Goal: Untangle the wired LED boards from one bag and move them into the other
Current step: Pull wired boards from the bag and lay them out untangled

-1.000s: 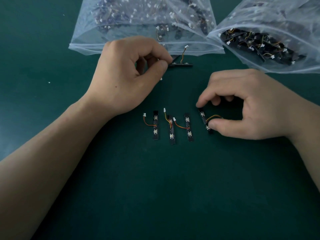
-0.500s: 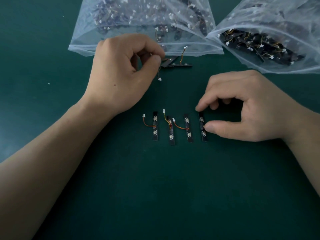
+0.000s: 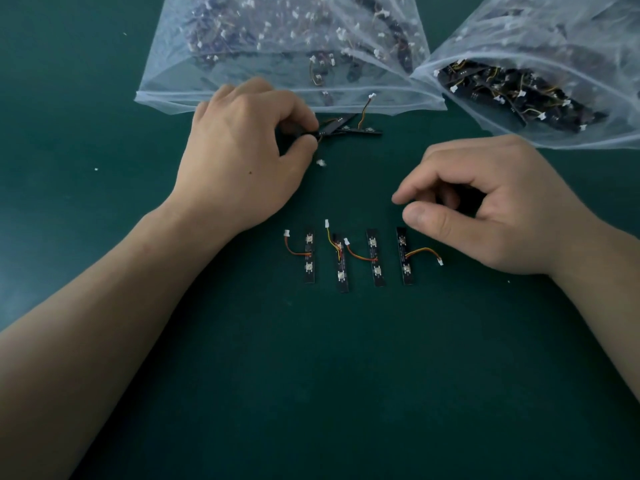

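Several small black LED boards with orange-yellow wires lie side by side in a row on the green mat; the rightmost board (image 3: pixel 404 256) has its wire and white plug pointing right. My right hand (image 3: pixel 491 206) hovers just above and right of it, thumb and forefinger apart, holding nothing. My left hand (image 3: pixel 242 154) pinches the end of a tangled pair of boards (image 3: pixel 346 128) lying in front of the left clear bag (image 3: pixel 287 57). Its white plug (image 3: pixel 321 163) rests on the mat beside my thumb. The right clear bag (image 3: pixel 540 74) holds a pile of boards.
Both bags lie at the far edge with their mouths toward me, the left one overlapping the right one's corner. The green mat (image 3: pixel 346 375) stretches toward me below the row of boards.
My right hand set the rightmost board straight in the row, let go and lifted off it. My left hand tugged the tangled boards slightly leftward.
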Available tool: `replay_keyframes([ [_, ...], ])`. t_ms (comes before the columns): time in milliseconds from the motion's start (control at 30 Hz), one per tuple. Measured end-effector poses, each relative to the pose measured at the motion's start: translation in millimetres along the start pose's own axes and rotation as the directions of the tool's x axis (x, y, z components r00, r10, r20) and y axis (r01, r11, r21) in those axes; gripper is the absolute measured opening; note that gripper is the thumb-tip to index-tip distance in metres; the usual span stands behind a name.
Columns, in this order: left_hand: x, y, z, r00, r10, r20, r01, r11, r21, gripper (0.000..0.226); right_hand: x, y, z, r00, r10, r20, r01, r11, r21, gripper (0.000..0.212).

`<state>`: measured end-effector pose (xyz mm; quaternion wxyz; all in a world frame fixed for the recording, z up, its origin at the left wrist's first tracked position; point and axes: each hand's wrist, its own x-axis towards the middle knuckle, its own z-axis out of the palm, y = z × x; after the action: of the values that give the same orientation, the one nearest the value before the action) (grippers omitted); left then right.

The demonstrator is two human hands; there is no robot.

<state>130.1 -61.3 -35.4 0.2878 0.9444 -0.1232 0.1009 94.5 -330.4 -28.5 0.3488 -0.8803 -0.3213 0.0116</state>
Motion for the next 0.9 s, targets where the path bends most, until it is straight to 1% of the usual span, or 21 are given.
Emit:
replay_keyframes([
  [133, -0.5, -0.2, 0.9, 0.999, 0.025, -0.027, -0.027, 0.998, -0.055, 0.010, 0.4, 0.8, 2.4, 0.999, -0.001, -0.051, -0.001, 0.999, -0.042, 0.010],
  [233, -2.9, 4.7, -2.0, 0.997, 0.059, -0.052, -0.067, 0.985, -0.162, 0.009, 0.7, 2.7, 3.4, 0.994, -0.001, -0.105, -0.006, 0.998, -0.070, 0.013],
  [367, -8.5, 9.2, -7.7, 0.980, 0.196, 0.032, -0.178, 0.940, -0.292, 0.005, 3.1, 3.5, 5.4, 0.981, -0.032, -0.190, 0.009, 0.992, -0.122, 0.029],
  [433, -8.3, 9.1, -10.0, 0.972, 0.230, 0.050, -0.198, 0.915, -0.352, 0.008, 5.3, 1.5, 9.0, 0.975, -0.027, -0.222, 0.004, 0.995, -0.102, 0.035],
  [500, -7.6, 8.5, -10.5, 0.969, 0.236, 0.077, -0.185, 0.892, -0.413, 0.011, 7.8, -1.2, 13.1, 0.969, -0.016, -0.247, 0.001, 0.998, -0.063, 0.038],
  [567, -7.3, 8.1, -9.1, 0.963, 0.240, 0.119, -0.164, 0.879, -0.447, 0.011, 10.5, -4.9, 16.6, 0.959, -0.019, -0.282, 0.011, 1.000, -0.029, 0.033],
  [633, -8.1, 7.7, -7.7, 0.954, 0.249, 0.167, -0.147, 0.874, -0.463, 0.011, 12.8, -9.4, 19.2, 0.942, -0.027, -0.335, 0.025, 1.000, -0.011, 0.018],
  [700, -8.5, 6.6, -7.3, 0.945, 0.256, 0.205, -0.129, 0.865, -0.486, 0.011, 13.8, -13.1, 19.6, 0.938, -0.023, -0.346, 0.026, 1.000, 0.004, 0.004],
  [800, -7.3, 3.9, -6.5, 0.940, 0.257, 0.224, -0.120, 0.864, -0.489, 0.009, 16.8, -17.6, 20.3, 0.965, 0.019, -0.261, 0.004, 0.996, 0.086, 0.004],
  [900, -7.6, 4.3, -7.1, 0.942, 0.255, 0.218, -0.117, 0.858, -0.500, 0.009, 18.8, -18.6, 24.2, 0.968, 0.015, -0.252, 0.012, 0.994, 0.108, 0.006],
])
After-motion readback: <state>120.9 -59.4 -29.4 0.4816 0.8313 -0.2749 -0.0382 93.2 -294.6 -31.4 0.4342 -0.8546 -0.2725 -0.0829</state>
